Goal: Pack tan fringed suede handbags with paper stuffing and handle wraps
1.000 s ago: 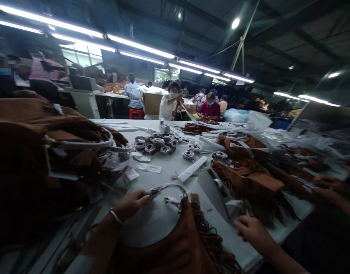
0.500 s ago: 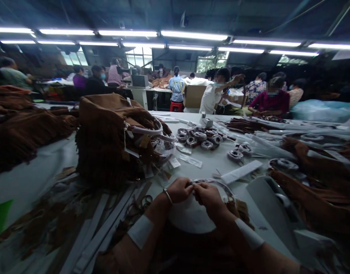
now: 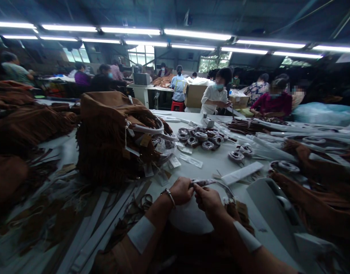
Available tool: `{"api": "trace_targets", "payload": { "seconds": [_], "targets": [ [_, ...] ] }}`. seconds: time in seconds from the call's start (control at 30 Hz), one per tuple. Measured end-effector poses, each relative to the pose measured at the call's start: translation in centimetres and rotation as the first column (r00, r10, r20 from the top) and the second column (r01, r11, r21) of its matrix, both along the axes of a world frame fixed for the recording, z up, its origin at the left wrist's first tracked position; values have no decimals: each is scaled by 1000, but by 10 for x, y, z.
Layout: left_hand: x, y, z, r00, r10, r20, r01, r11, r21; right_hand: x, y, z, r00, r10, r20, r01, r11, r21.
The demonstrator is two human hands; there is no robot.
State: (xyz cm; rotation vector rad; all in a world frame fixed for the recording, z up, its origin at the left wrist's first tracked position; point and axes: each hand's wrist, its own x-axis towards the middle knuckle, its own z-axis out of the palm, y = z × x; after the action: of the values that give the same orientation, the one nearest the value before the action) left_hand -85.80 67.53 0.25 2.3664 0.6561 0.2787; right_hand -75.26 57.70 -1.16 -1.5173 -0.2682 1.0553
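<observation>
Directly in front of me is a brown fringed bag [image 3: 237,213], dark in its lower part, with white stuffing [image 3: 190,217] in its mouth. Its curved handle [image 3: 226,188], wrapped in pale material, arches over the far side. At the top of that arch my left hand [image 3: 181,191], with a bangle at the wrist, is closed on the handle. My right hand [image 3: 207,198] pinches the handle just beside it, thumb and forefinger together. The fingers hide the exact spot they grip. A tag [image 3: 242,210] hangs at the bag's right side.
A stack of brown fringed bags [image 3: 103,133] stands at left centre. Several wrapped coils [image 3: 202,137] lie beyond my hands. A grey tape dispenser [image 3: 273,205] sits to the right, near a white strip [image 3: 242,172]. Co-workers, including a person in white [image 3: 217,95], are across the table.
My right hand has shifted slightly along the handle, its fingers a little more apart from my left hand. Across the table, the person in white has lowered a raised arm.
</observation>
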Motion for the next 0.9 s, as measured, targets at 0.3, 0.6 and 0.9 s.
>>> {"api": "trace_targets", "payload": {
  "seconds": [0.3,0.6,0.9],
  "targets": [
    [-1,-1,-1,1000,17,-24,-17,1000,23,6,-2,-10,990,61,-130,-52,996,75],
    [-4,6,1,999,34,36,-29,992,-125,2,-6,-1,994,19,-110,-10,996,83],
    [-11,19,-3,983,-29,180,119,851,-512,-6,-3,-3,982,44,-182,-1,974,227]
  ]
}}
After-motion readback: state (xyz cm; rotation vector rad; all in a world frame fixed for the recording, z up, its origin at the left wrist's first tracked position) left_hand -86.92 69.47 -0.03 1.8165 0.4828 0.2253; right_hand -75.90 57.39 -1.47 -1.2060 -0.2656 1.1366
